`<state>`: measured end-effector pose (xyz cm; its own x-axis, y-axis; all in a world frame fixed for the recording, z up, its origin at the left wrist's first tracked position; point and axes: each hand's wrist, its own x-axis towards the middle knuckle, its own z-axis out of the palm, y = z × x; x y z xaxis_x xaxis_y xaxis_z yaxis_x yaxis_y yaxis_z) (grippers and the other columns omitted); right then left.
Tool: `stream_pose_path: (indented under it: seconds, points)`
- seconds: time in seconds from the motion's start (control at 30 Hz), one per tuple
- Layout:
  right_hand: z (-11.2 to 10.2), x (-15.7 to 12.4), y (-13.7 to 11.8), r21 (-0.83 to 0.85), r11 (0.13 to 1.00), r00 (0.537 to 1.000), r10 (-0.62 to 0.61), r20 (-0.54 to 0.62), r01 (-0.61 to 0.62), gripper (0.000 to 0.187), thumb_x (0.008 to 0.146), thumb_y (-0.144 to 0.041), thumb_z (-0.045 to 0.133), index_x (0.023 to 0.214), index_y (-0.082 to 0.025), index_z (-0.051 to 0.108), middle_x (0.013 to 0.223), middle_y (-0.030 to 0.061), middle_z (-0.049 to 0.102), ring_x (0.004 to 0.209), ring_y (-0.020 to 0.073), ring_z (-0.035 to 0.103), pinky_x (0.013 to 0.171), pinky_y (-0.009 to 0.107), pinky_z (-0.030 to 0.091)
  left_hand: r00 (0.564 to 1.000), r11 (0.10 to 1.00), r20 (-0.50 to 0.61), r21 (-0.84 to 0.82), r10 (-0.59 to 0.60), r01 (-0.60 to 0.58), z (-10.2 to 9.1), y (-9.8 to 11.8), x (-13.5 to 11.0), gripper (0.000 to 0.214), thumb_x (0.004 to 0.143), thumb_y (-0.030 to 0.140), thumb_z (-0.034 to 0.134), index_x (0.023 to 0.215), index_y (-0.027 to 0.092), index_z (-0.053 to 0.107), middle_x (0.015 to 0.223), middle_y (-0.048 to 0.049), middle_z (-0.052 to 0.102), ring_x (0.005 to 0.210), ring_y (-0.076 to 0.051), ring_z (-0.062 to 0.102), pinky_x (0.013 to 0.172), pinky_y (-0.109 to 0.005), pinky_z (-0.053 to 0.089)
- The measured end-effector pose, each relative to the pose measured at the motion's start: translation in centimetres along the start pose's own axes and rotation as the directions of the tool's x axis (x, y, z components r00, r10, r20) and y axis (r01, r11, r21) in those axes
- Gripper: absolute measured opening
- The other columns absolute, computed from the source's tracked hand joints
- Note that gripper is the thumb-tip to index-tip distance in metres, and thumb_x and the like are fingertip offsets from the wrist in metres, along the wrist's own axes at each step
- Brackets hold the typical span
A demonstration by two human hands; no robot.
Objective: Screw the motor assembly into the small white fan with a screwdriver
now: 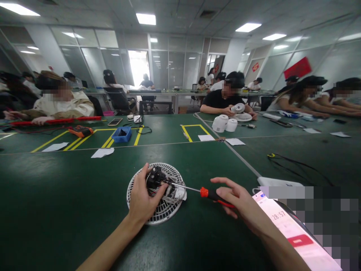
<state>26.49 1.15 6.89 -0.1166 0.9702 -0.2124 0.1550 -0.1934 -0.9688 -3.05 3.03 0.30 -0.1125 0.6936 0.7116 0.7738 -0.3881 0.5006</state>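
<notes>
A round white fan grille (163, 214) lies flat on the green table (56, 199) in front of me. A black motor block (155, 177) with white parts and wires sits on its centre. My left hand (144, 199) rests on the grille, thumb and fingers pinching the black block. My right hand (239, 201) is closed round the red and black handle of a screwdriver (210, 194). The shaft runs left and its tip meets the motor block.
A phone (296, 233) with a lit timer screen lies at my right wrist, a white box (279, 182) behind it. A black cable (293, 165) trails to the right. Paper slips, a blue bin (121, 134) and white fan parts (225, 123) lie farther back. Other people sit at the tables.
</notes>
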Motion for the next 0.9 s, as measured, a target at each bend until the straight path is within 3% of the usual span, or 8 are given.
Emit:
stream_pose_path:
  seconds: [0.13, 0.23, 0.4, 0.47, 0.57, 0.67, 0.77, 0.9]
  points:
    - [-0.24, 0.25, 0.45, -0.001, 0.991, 0.989, -0.137, -0.053, 0.137, 0.051, 0.064, -0.04, 0.087, 0.108, -0.022, 0.07, 0.09, 0.0016, 0.066, 0.073, 0.0168, 0.063, 0.059, 0.025, 0.049, 1.0, 1.0, 0.003, -0.009, -0.003, 0.003, 0.09, -0.23, -0.11, 0.08, 0.085, 0.049, 0.07, 0.15, 0.018, 0.034, 0.13, -0.0155, 0.06, 0.117, -0.028, 0.062, 0.1, -0.047, 0.054]
    - [0.0, 0.29, 0.74, -0.039, 0.992, 0.993, -0.12, 0.008, 0.121, 0.049, 0.064, -0.041, 0.088, 0.105, -0.022, 0.07, 0.094, 0.0037, 0.069, 0.083, 0.021, 0.066, 0.064, 0.027, 0.053, 1.0, 1.0, 0.009, -0.017, -0.018, 0.018, 0.15, -0.37, -0.22, 0.081, 0.085, 0.048, 0.071, 0.151, 0.019, 0.034, 0.131, -0.0155, 0.059, 0.119, -0.028, 0.061, 0.101, -0.047, 0.053]
    - [0.34, 0.08, 0.54, -0.014, 0.997, 0.993, 0.074, 0.093, -0.073, 0.056, 0.089, -0.068, 0.053, 0.116, -0.02, 0.063, 0.073, 0.0032, 0.07, 0.042, 0.0103, 0.05, 0.034, 0.019, 0.032, 0.999, 0.999, 0.007, -0.024, -0.038, 0.039, 0.09, -0.21, -0.22, 0.08, 0.085, 0.051, 0.07, 0.15, 0.019, 0.034, 0.13, -0.0154, 0.06, 0.118, -0.028, 0.062, 0.102, -0.048, 0.053]
    - [0.26, 0.08, 0.48, -0.037, 0.998, 0.995, 0.053, 0.08, -0.051, 0.051, 0.09, -0.064, 0.055, 0.113, -0.019, 0.063, 0.071, 0.002, 0.069, 0.038, 0.0073, 0.043, 0.033, 0.017, 0.025, 0.999, 0.999, 0.009, -0.026, -0.039, 0.04, 0.08, -0.17, -0.23, 0.081, 0.085, 0.051, 0.07, 0.15, 0.019, 0.034, 0.129, -0.0153, 0.06, 0.118, -0.029, 0.062, 0.102, -0.048, 0.053]
    - [0.02, 0.22, 0.63, -0.08, 0.996, 0.998, -0.023, 0.054, 0.027, 0.044, 0.086, -0.056, 0.065, 0.11, -0.019, 0.064, 0.069, -0.0003, 0.067, 0.042, 0.0074, 0.044, 0.037, 0.018, 0.027, 0.998, 0.998, 0.009, -0.021, -0.055, 0.055, 0.13, -0.26, -0.33, 0.082, 0.084, 0.051, 0.071, 0.15, 0.019, 0.034, 0.13, -0.0156, 0.06, 0.118, -0.029, 0.062, 0.101, -0.048, 0.053]
    - [-0.28, 0.3, 0.8, -0.105, 0.989, 0.994, -0.109, -0.003, 0.108, 0.037, 0.081, -0.048, 0.073, 0.106, -0.021, 0.067, 0.073, -0.0008, 0.067, 0.053, 0.012, 0.055, 0.045, 0.022, 0.039, 0.998, 0.998, 0.012, -0.016, -0.059, 0.059, 0.19, -0.4, -0.43, 0.082, 0.084, 0.051, 0.071, 0.149, 0.019, 0.035, 0.131, -0.0157, 0.06, 0.119, -0.029, 0.061, 0.103, -0.049, 0.052]
    - [-0.52, 0.18, 0.78, -0.172, 0.965, 0.974, -0.213, -0.083, 0.196, 0.033, 0.072, -0.039, 0.081, 0.099, -0.022, 0.07, 0.091, 0.0028, 0.072, 0.081, 0.0212, 0.067, 0.068, 0.03, 0.053, 0.999, 0.999, 0.015, -0.014, -0.052, 0.053, 0.19, -0.44, -0.43, 0.081, 0.084, 0.051, 0.071, 0.149, 0.019, 0.035, 0.131, -0.0157, 0.059, 0.119, -0.029, 0.061, 0.104, -0.048, 0.052]
    - [-0.44, -0.03, 0.75, -0.284, 0.926, 0.951, -0.29, -0.106, 0.25, 0.034, 0.067, -0.031, 0.084, 0.097, -0.023, 0.072, 0.1, 0.0041, 0.072, 0.096, 0.0263, 0.069, 0.085, 0.038, 0.056, 0.997, 0.998, 0.022, -0.01, -0.067, 0.068, 0.11, -0.3, -0.34, 0.079, 0.084, 0.052, 0.07, 0.148, 0.019, 0.037, 0.133, -0.0155, 0.059, 0.12, -0.029, 0.061, 0.103, -0.049, 0.052]
